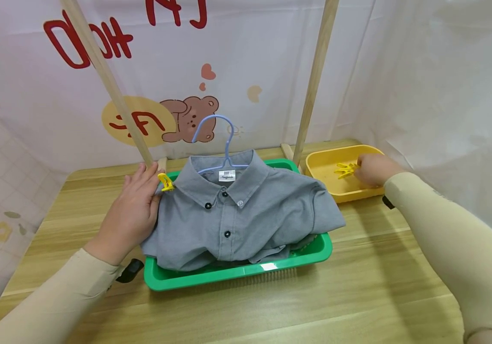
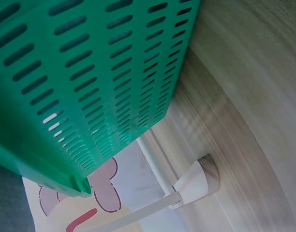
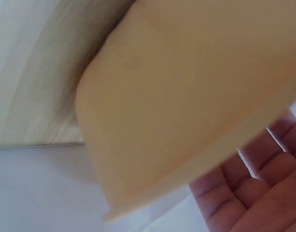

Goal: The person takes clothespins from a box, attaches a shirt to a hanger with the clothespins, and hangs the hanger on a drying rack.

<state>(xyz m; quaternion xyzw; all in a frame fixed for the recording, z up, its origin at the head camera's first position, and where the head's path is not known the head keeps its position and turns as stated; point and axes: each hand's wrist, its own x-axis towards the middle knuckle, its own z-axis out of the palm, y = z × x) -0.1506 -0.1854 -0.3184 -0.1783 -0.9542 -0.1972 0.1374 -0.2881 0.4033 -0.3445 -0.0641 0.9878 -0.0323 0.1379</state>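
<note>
A grey buttoned shirt (image 1: pixel 250 215) lies in a green basket (image 1: pixel 237 272), with a blue hanger (image 1: pixel 230 138) rising from its collar. My left hand (image 1: pixel 131 215) rests at the shirt's left shoulder, fingers extended, beside a yellow clip (image 1: pixel 166 182) that stands at the shoulder. The perforated side of the basket (image 2: pixel 99 77) fills much of the left wrist view. My right hand (image 1: pixel 377 169) reaches into a yellow tray (image 1: pixel 329 160), against yellow clips (image 1: pixel 345 170). In the right wrist view the fingertips of my right hand (image 3: pixel 264 188) are hidden behind the tray (image 3: pixel 186 96).
Two wooden poles (image 1: pixel 112 86) (image 1: pixel 316 71) stand behind the basket, with feet on the wooden table (image 1: pixel 211 315). Behind them hangs a white printed sheet (image 1: pixel 250 48) with a bear and red lettering. The tray stands at the table's back right, near a pale curtain (image 1: pixel 452 95).
</note>
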